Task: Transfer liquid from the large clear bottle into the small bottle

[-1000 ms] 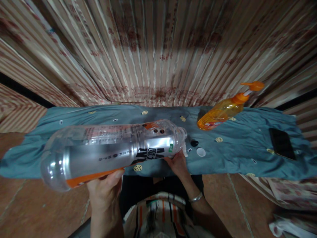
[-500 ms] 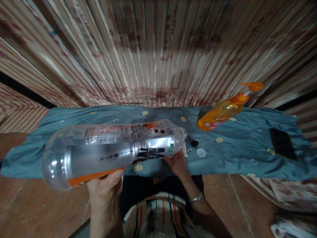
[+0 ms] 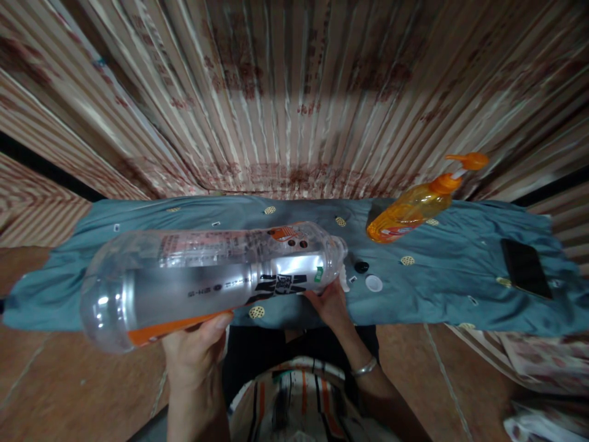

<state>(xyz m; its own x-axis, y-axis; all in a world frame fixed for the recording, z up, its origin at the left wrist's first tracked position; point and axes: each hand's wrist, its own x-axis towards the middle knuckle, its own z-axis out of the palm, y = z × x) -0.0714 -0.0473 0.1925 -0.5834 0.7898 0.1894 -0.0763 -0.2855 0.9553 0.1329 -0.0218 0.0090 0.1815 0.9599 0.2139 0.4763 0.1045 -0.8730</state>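
A large clear plastic bottle (image 3: 184, 301) with a silver and orange label lies on its side in front of me, its base to the left and its neck to the right. My left hand (image 3: 197, 337) grips the lower body from beneath, thumb along the label and the other fingers hidden behind. Near the shoulder, my right hand (image 3: 329, 304) is closed against the underside, its fingers mostly out of sight. Something white and crumpled, perhaps tissue (image 3: 344, 279), shows between that hand and the bottle neck. The bottle mouth has no cap on it.
On the teal cloth (image 3: 437, 294) stand an orange pump bottle (image 3: 409, 212) of liquid, a small black cap (image 3: 361, 267) and a white round cap (image 3: 373, 283). A flat black phone-like object (image 3: 526, 268) lies at the right. Behind hangs a striped curtain (image 3: 294, 92).
The large bottle has shifted very slightly to the right and turned a little in my hands. Everything else stays in place.
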